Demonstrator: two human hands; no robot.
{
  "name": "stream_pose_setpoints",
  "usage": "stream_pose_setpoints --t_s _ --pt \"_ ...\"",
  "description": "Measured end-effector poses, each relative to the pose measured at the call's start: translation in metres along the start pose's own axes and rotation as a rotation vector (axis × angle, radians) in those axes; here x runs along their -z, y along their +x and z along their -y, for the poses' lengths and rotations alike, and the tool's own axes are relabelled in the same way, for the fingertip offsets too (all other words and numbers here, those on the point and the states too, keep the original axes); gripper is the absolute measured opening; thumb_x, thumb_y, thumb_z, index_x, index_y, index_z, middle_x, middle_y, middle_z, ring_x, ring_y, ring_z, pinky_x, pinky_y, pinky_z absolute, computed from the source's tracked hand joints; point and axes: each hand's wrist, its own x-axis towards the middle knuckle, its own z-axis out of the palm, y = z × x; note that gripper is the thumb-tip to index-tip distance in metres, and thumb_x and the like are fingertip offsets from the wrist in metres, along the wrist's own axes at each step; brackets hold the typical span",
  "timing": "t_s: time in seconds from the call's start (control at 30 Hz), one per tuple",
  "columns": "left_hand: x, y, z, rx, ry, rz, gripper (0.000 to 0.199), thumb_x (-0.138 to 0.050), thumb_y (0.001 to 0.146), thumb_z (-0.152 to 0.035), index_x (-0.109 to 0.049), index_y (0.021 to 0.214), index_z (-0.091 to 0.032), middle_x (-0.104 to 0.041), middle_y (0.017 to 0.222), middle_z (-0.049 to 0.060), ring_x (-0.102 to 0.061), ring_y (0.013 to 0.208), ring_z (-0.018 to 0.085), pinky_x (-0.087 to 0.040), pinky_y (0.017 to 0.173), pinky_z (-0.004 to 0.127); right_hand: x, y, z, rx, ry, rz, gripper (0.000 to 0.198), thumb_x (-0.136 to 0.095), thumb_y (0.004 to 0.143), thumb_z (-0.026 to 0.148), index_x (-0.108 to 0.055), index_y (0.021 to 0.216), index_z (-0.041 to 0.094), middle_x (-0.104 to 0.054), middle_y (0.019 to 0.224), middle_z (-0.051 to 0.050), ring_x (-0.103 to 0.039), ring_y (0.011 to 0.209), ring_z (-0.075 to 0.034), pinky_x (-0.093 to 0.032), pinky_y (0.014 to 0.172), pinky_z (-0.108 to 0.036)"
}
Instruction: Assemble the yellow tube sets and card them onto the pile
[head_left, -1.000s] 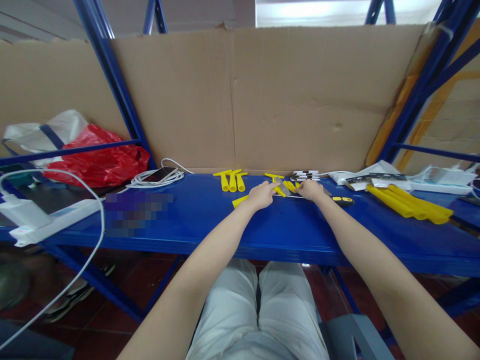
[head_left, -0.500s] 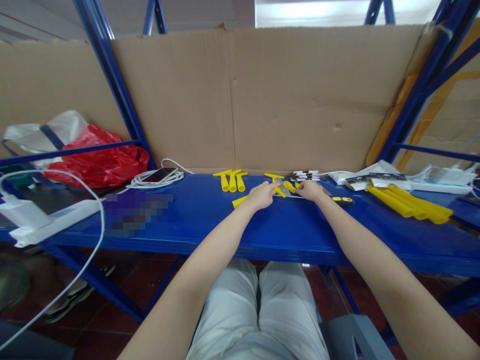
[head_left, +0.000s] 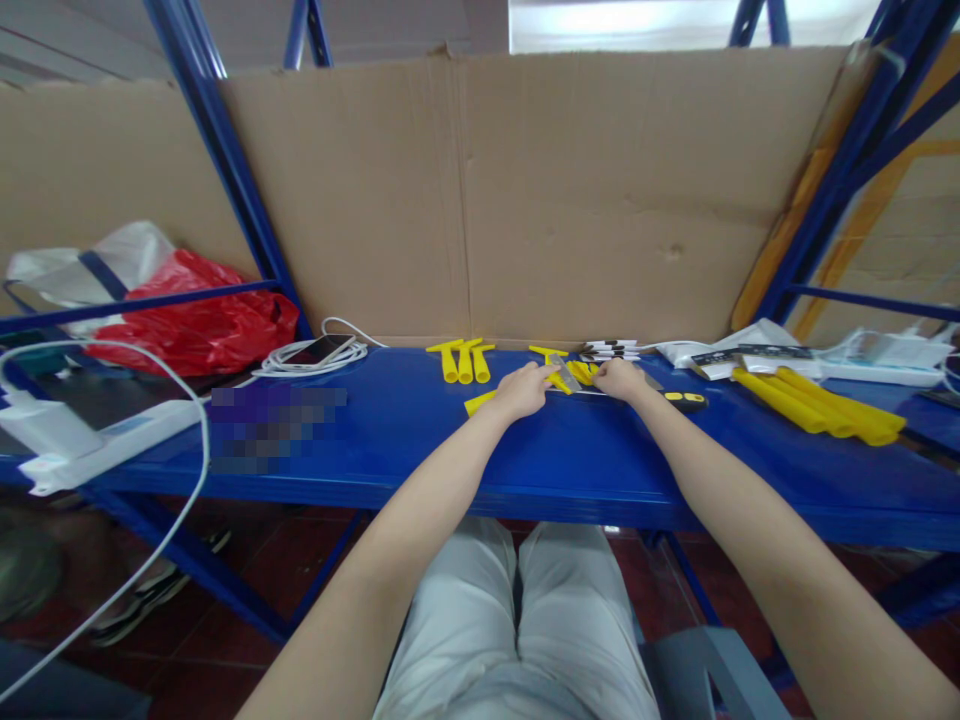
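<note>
My left hand (head_left: pixel 526 390) is closed over a yellow tube (head_left: pixel 480 403), whose end sticks out beside the wrist. Its fingertips reach a flat grey metal piece (head_left: pixel 567 374) lying slanted over yellow material. My right hand (head_left: pixel 619 381) pinches a yellow curled piece (head_left: pixel 585 373) just to the right; its exact shape is partly hidden by the fingers. Beyond the right wrist lies a black-and-yellow handle (head_left: pixel 685 402). A thin pale strip runs along the table between the hands.
T-shaped yellow pieces (head_left: pixel 465 362) stand at the back, another (head_left: pixel 548 352) behind my left hand. Black-and-white packets (head_left: pixel 611 350) lie behind my right hand. Yellow tubes (head_left: pixel 817 405) rest at right. A coiled white cable (head_left: pixel 319 357) and power strip (head_left: pixel 124 440) are at left.
Both hands stay nearly in place. The yellow piece at my right fingertips shifts very slightly.
</note>
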Motion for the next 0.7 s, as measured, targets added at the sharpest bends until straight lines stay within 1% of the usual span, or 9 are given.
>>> stream_pose_setpoints --t_s 0.23,0.4,0.57,0.7 --pt "-0.0006 0.0009 0.0005 0.012 0.003 0.006 0.045 -0.04 0.094 -0.027 -0.045 0.138 -0.031 -0.057 0.118 0.007 -0.057 0.109 0.022 -0.043 0.092 0.031 0.0 0.0 -0.0005 0.001 0.009 -0.017 0.03 -0.05 0.077 0.024 -0.072 0.096 0.02 -0.07 0.103 -0.011 -0.061 0.105 -0.027 -0.046 0.085 -0.037" --pt "-0.0015 0.0012 0.0007 0.007 0.002 -0.001 0.045 -0.039 0.094 -0.026 -0.044 0.139 -0.029 -0.057 0.118 0.008 -0.058 0.108 0.022 -0.044 0.092 0.032 -0.0004 0.0018 -0.001 -0.018 0.022 -0.001 0.031 -0.049 0.077 0.025 -0.072 0.097 0.02 -0.069 0.106 -0.011 -0.06 0.107 -0.028 -0.044 0.088 -0.038" --pt "-0.0015 0.0015 0.0006 0.01 0.003 0.003 0.045 -0.04 0.094 -0.026 -0.045 0.138 -0.03 -0.057 0.118 0.007 -0.058 0.108 0.022 -0.044 0.091 0.031 0.0012 0.0003 -0.001 -0.034 0.019 0.002 0.032 -0.048 0.078 0.028 -0.072 0.098 0.017 -0.068 0.106 -0.013 -0.06 0.108 -0.028 -0.043 0.088 -0.039" --pt "-0.0017 0.0016 0.0014 -0.002 0.006 0.003 0.045 -0.04 0.094 -0.027 -0.044 0.138 -0.031 -0.057 0.118 0.007 -0.057 0.109 0.022 -0.043 0.093 0.031 0.0012 -0.0018 -0.0003 -0.034 0.005 -0.004 0.031 -0.051 0.076 0.03 -0.071 0.095 0.016 -0.068 0.108 -0.013 -0.059 0.108 -0.029 -0.043 0.089 -0.04"
